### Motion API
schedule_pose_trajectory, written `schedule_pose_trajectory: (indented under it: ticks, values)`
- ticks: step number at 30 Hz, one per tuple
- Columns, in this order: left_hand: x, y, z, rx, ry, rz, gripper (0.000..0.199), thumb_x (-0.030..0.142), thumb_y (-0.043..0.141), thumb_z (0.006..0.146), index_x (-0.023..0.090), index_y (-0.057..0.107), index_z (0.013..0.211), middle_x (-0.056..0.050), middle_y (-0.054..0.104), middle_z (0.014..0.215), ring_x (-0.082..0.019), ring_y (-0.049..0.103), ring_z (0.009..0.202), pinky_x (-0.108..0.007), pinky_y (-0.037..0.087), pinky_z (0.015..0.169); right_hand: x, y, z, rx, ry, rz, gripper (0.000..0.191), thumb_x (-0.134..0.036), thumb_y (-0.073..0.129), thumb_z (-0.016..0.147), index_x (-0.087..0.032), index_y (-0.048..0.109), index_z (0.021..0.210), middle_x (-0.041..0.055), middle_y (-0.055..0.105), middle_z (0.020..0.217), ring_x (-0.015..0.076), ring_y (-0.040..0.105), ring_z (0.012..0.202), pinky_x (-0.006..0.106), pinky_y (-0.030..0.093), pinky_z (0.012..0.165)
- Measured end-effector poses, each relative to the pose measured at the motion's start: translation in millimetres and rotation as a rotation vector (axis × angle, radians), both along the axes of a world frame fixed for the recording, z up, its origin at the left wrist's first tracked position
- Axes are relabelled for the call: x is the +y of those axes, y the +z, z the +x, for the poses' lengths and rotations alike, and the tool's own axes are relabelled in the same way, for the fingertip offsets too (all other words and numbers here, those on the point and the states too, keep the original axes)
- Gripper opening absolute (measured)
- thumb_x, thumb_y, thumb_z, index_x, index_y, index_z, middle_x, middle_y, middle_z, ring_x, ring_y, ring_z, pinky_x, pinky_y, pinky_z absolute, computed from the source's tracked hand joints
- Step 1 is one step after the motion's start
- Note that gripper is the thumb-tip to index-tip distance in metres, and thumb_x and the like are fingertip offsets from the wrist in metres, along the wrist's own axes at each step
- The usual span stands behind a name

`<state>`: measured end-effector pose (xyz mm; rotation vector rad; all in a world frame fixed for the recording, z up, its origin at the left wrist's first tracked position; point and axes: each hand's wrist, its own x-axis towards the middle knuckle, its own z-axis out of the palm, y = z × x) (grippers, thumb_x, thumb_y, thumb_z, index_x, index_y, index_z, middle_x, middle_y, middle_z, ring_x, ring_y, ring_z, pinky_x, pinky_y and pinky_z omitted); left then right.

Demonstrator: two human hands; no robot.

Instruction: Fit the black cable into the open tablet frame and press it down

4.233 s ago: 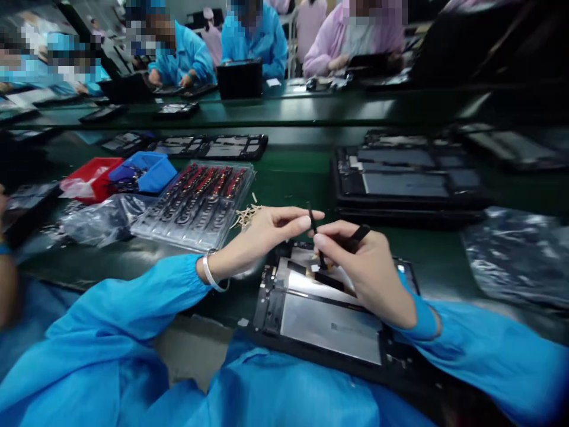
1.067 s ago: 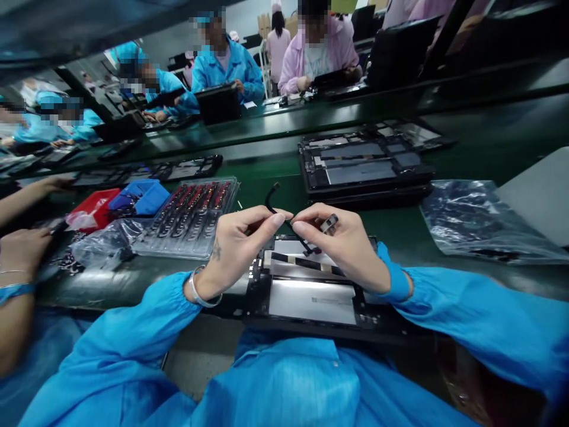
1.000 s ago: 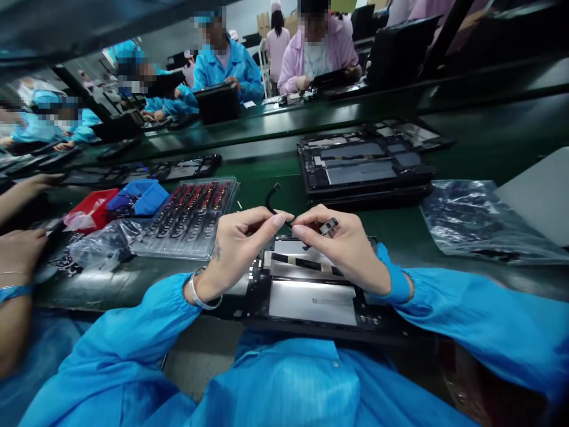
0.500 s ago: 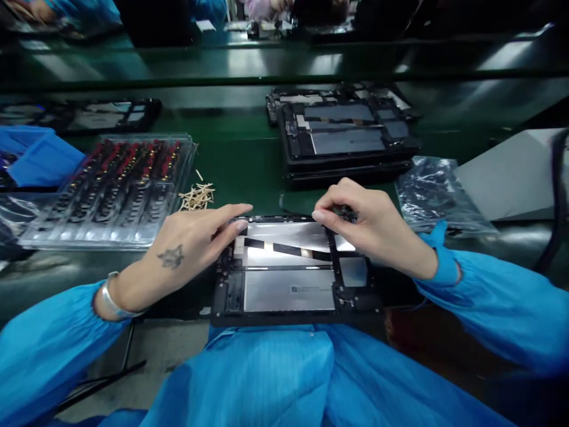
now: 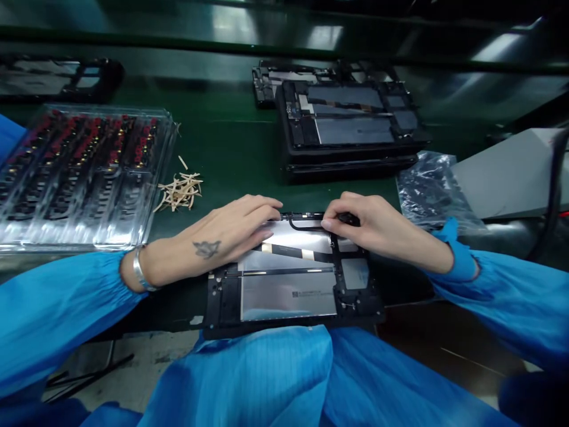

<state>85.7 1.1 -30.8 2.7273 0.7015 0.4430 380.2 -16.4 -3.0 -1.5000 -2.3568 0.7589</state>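
On the green counter (image 5: 231, 148), flat silver plates (image 5: 284, 293) are already sitting in the open black tablet (image 5: 224, 299); along its far edge a thin black cable (image 5: 306, 228) is being laid, seemingly unfixed. The left hand (image 5: 226, 234) is being rested there, its grip not visible; by the right hand (image 5: 371, 222), the cable is being pinched.

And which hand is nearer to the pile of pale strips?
Left: the left hand is close to the pale strips, on their near right; the right hand is farther right.
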Motion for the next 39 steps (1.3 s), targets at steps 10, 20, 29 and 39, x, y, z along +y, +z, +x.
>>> schedule_pose_trajectory:
  ticks: [10, 20, 29, 39]
  values:
    - [-1, -4.3, 3, 0.075, -0.056, 0.033, 0.032, 0.030, 0.041, 0.107, 0.019, 0.049, 0.135, -0.009, 0.046, 0.154, -0.020, 0.050, 0.136, -0.031, 0.046, 0.108, 2, 1.9, -4, -0.120, -0.002, -0.018, 0.018, -0.030, 0.060, 0.091, -0.020, 0.072, 0.081, 0.0050, 0.063, 0.078, 0.0162, 0.054, 0.064, 0.030, 0.034, 0.059]
    - [-2, 4.5, 8, 0.240, -0.145, 0.186, 0.028, 0.014, 0.038, 0.103, 0.014, 0.050, 0.129, -0.011, 0.037, 0.160, -0.023, 0.048, 0.134, -0.037, 0.049, 0.104, 4, 7.5, -5, -0.196, 0.051, -0.057, 0.026, -0.035, 0.052, 0.096, -0.019, 0.071, 0.087, 0.0043, 0.062, 0.079, 0.0159, 0.052, 0.067, 0.030, 0.032, 0.061]
    - [1, 0.9, 12, 0.322, -0.161, 0.337, 0.024, 0.012, 0.041, 0.102, 0.015, 0.051, 0.124, -0.010, 0.043, 0.157, -0.027, 0.051, 0.128, -0.036, 0.052, 0.092, 6, 5.1, -5, -0.193, 0.052, -0.057, 0.027, -0.036, 0.053, 0.095, -0.019, 0.070, 0.086, 0.0034, 0.061, 0.078, 0.0149, 0.051, 0.066, 0.029, 0.031, 0.061]
    - [5, 6.2, 11, 0.263, -0.236, 0.482, 0.036, 0.014, 0.035, 0.104, 0.005, 0.049, 0.136, -0.017, 0.055, 0.146, -0.029, 0.059, 0.124, -0.038, 0.050, 0.097, 4, 6.9, -3, -0.044, -0.002, -0.029, 0.025, -0.035, 0.057, 0.094, -0.017, 0.069, 0.082, 0.0019, 0.064, 0.076, 0.0138, 0.054, 0.067, 0.029, 0.033, 0.062]
